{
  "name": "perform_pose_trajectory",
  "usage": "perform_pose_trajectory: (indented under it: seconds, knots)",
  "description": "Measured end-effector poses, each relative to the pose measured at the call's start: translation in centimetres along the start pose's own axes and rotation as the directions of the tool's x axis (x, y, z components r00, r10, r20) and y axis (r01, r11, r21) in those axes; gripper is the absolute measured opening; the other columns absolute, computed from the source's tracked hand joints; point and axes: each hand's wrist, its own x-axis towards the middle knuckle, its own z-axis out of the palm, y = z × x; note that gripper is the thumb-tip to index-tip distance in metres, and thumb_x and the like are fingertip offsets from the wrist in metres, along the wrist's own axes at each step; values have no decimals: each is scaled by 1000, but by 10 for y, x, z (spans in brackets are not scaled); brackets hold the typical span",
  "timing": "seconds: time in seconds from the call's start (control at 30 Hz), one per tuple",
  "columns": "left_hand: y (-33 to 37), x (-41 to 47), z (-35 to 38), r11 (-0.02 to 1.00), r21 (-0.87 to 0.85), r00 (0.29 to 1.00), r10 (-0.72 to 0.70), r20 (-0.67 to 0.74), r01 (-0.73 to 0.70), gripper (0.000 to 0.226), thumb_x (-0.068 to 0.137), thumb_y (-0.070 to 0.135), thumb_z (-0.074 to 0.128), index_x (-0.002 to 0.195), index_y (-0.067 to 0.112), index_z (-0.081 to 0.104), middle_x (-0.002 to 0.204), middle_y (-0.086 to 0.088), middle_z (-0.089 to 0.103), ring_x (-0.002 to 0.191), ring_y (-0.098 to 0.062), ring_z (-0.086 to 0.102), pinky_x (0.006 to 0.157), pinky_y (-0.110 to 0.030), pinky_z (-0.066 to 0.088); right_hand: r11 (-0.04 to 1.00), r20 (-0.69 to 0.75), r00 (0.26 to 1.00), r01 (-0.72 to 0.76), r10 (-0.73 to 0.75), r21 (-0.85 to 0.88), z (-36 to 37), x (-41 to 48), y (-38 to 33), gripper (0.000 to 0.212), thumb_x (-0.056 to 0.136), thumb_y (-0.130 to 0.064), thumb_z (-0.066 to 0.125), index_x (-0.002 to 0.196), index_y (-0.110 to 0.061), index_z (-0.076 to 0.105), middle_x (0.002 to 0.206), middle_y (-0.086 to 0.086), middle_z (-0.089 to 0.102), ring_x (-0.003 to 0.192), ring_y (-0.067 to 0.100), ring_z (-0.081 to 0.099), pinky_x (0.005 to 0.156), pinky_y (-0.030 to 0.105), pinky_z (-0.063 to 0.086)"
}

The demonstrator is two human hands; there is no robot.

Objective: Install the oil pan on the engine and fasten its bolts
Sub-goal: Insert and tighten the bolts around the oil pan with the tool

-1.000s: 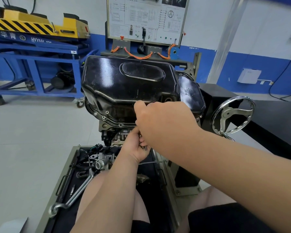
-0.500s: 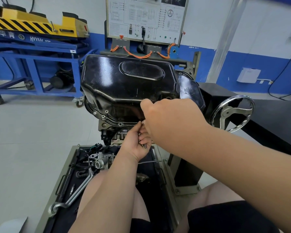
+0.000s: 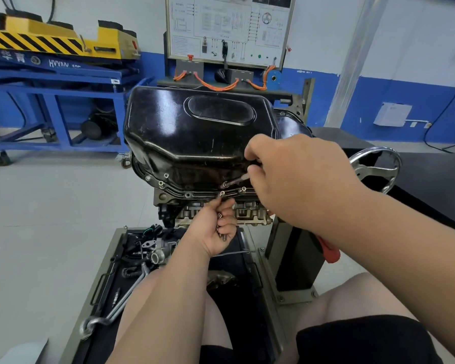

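A glossy black oil pan [image 3: 195, 132] sits on the upturned engine [image 3: 221, 210], which hangs on a stand. Several bolts [image 3: 161, 183] stand in the pan's near flange. My right hand [image 3: 294, 177] grips a thin metal tool [image 3: 234, 180] whose socket tip is just above the flange, close to a bolt [image 3: 222, 193]. My left hand [image 3: 216, 227], below the flange, holds a few loose bolts in its curled fingers, and its fingertips reach up to that bolt.
A tray [image 3: 108, 261] under the engine holds engine parts and a long bent wrench [image 3: 116, 308]. The stand's chrome handwheel [image 3: 376, 166] is at the right. A blue and yellow lift trolley [image 3: 55, 74] stands at the back left, a wiring board [image 3: 229, 30] behind the engine.
My right hand has drawn back to the right, uncovering the tool's tip and the flange bolts. My left hand has risen a little towards the flange.
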Motion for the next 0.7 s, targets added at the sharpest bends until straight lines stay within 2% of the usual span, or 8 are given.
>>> perform_pose_trajectory:
  seconds: [0.13,0.3,0.4,0.5,0.6,0.7]
  knots:
    - [5,-7,-1,997,72,999,-5,39,3,31,96,20,32,72,13,49,48,7,34,29,-3,27,24,-14,15,1000,-29,999,-13,14,23,2,1,3,22,96,-35,38,109,-24,52,71,-2,44,58,21,51,51,29,38]
    - [8,-12,-2,972,221,995,65,69,-79,22,98,13,29,88,16,49,50,5,35,31,-4,26,27,-12,15,996,-34,998,-55,57,76,5,-2,9,20,94,-36,40,107,-27,54,63,-12,36,56,15,47,46,22,25]
    - [6,-13,-3,945,324,995,26,93,-55,18,97,12,31,104,16,47,50,5,37,31,-4,27,27,-13,17,993,-35,997,-68,72,95,5,-4,11,19,94,-37,41,106,-29,53,62,-13,35,55,13,44,46,20,22]
    - [2,-14,-2,923,385,991,-39,127,-13,10,94,13,36,93,14,46,50,6,38,31,-3,28,26,-14,18,990,-40,996,-80,85,116,5,-4,13,17,93,-37,43,104,-31,54,60,-13,34,51,5,36,45,21,20]
    - [3,-12,-3,948,317,994,2,109,-37,20,98,19,36,86,12,49,49,7,38,31,-3,28,26,-14,19,986,-42,995,-87,93,141,4,-5,14,16,92,-38,44,102,-32,55,59,-14,35,51,3,36,45,20,22]
    - [9,-9,-6,988,116,992,96,88,-106,27,100,28,37,83,14,54,46,9,37,30,-2,29,26,-13,19,983,-47,995,-82,91,162,2,-4,13,16,92,-38,45,102,-32,56,60,-15,35,52,2,35,45,20,22]
